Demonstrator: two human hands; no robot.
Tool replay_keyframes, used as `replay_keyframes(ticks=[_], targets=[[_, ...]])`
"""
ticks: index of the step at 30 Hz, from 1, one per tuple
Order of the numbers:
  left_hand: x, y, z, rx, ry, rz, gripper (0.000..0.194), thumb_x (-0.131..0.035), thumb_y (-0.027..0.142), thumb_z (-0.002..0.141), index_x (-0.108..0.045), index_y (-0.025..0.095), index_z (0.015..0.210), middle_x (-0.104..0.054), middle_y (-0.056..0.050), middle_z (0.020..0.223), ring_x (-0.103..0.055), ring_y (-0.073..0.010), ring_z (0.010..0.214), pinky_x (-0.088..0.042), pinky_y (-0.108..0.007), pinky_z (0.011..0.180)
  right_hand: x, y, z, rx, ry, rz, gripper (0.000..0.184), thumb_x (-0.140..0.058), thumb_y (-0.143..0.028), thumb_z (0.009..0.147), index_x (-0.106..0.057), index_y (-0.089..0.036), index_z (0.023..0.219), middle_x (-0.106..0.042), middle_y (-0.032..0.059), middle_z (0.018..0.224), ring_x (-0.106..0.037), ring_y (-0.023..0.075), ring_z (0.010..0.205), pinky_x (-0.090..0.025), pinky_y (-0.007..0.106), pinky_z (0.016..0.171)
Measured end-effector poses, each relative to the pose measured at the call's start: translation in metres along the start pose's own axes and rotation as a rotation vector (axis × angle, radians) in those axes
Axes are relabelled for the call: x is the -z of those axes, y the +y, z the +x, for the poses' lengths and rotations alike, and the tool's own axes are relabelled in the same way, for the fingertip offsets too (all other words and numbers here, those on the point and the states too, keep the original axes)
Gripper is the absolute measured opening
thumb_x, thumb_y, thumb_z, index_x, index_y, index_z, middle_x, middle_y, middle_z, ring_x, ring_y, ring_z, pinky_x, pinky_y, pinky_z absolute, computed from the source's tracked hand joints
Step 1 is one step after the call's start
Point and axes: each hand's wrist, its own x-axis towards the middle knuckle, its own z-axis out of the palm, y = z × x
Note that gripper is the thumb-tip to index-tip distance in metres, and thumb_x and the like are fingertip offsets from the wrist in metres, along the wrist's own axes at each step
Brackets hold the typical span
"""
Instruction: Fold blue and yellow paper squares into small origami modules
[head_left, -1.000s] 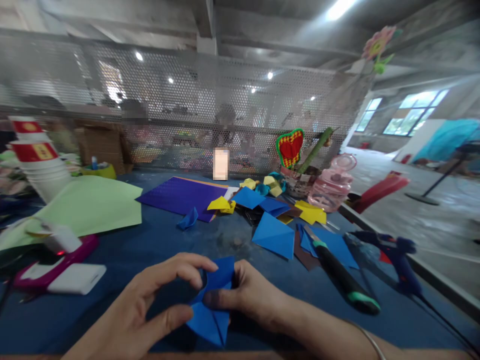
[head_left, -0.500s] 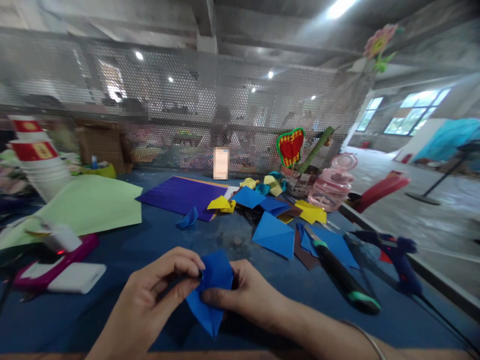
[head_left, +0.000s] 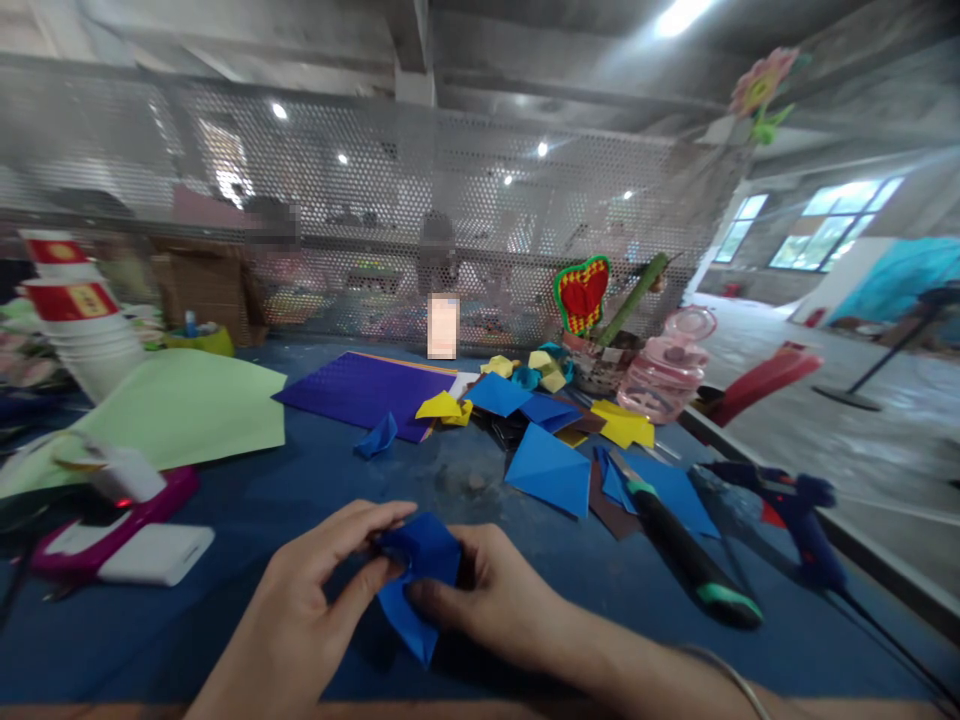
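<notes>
A creased piece of blue paper (head_left: pixel 433 548) is held between both hands, low in the middle of the view. My left hand (head_left: pixel 337 570) pinches its upper left edge between thumb and fingers, where the paper bends over. From the other side, my right hand (head_left: pixel 487 590) grips the paper, thumb pressed on its front face and the fingers mostly hidden behind. One pointed corner hangs down below the hands. Beyond them lies a small folded blue paper piece (head_left: pixel 376 437), and to the right a flat blue paper sheet (head_left: pixel 551 472) with fold lines.
At right lie a black-handled cutter (head_left: pixel 686 550) and a blue glue gun (head_left: pixel 802 510). Purple sheets (head_left: pixel 367 390), yellow folded paper (head_left: pixel 444 407) and a pink bottle (head_left: pixel 666 372) stand farther back. Left are green paper (head_left: pixel 195 405), stacked cups (head_left: pixel 82 320) and a magenta power strip (head_left: pixel 154 515).
The paper's upper left part now bends over toward my left fingers. Its lower corner has risen slightly, and the left hand has spread its thumb and fingers a little more.
</notes>
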Motion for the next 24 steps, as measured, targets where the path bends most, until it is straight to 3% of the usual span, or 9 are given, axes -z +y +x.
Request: replay_keyframes(ticks=[4, 10, 17, 24], targets=[[-0.0003, -0.0002, 0.0015, -0.059, -0.015, 0.066, 0.019, -0.055, 0.020, 0.084, -0.064, 0.027, 0.099, -0.069, 0.001, 0.097, -0.067, -0.0135, 0.089, -0.054, -0.019, 0.077, 0.0006, -0.0002, -0.0016, 0.018, 0.057, -0.206, 0.010, -0.056, -0.023, 0.081, -0.062, -0.015, 0.082, -0.045, -0.0048, 0.064, -0.037, 0.0082, 0.058, -0.031, 0.019, 0.051], [0.0009, 0.0012, 0.0021, -0.073, -0.077, 0.093, 0.006, -0.053, 0.021, 0.085, -0.058, 0.023, 0.082, -0.066, 0.001, 0.086, -0.065, -0.0127, 0.079, -0.051, -0.019, 0.071, 0.0001, -0.0074, -0.0049, 0.053, 0.092, -0.389, 0.011, -0.053, -0.021, 0.081, -0.058, -0.016, 0.074, -0.044, -0.0054, 0.059, -0.038, 0.0074, 0.054, -0.027, 0.019, 0.048], [-0.0016, -0.0005, 0.0008, 0.103, -0.089, 0.049, 0.012, -0.057, 0.030, 0.084, -0.058, 0.023, 0.075, -0.066, 0.004, 0.075, -0.063, -0.0112, 0.072, -0.049, -0.018, 0.067, -0.0003, -0.0074, -0.0038, 0.101, 0.131, -0.383, 0.010, -0.054, -0.022, 0.083, -0.060, -0.016, 0.080, -0.056, -0.0032, 0.068, -0.044, 0.0086, 0.060, -0.033, 0.019, 0.054], [-0.0058, -0.0057, -0.0009, 0.123, -0.034, 0.112, 0.017, -0.057, 0.035, 0.084, -0.058, 0.022, 0.074, -0.061, 0.004, 0.067, -0.060, -0.0109, 0.065, -0.049, -0.018, 0.061, 0.0004, -0.0061, -0.0027, 0.085, 0.150, -0.376, 0.010, -0.056, -0.023, 0.083, -0.062, -0.015, 0.079, -0.058, -0.0023, 0.069, -0.045, 0.0091, 0.062, -0.034, 0.019, 0.055]])
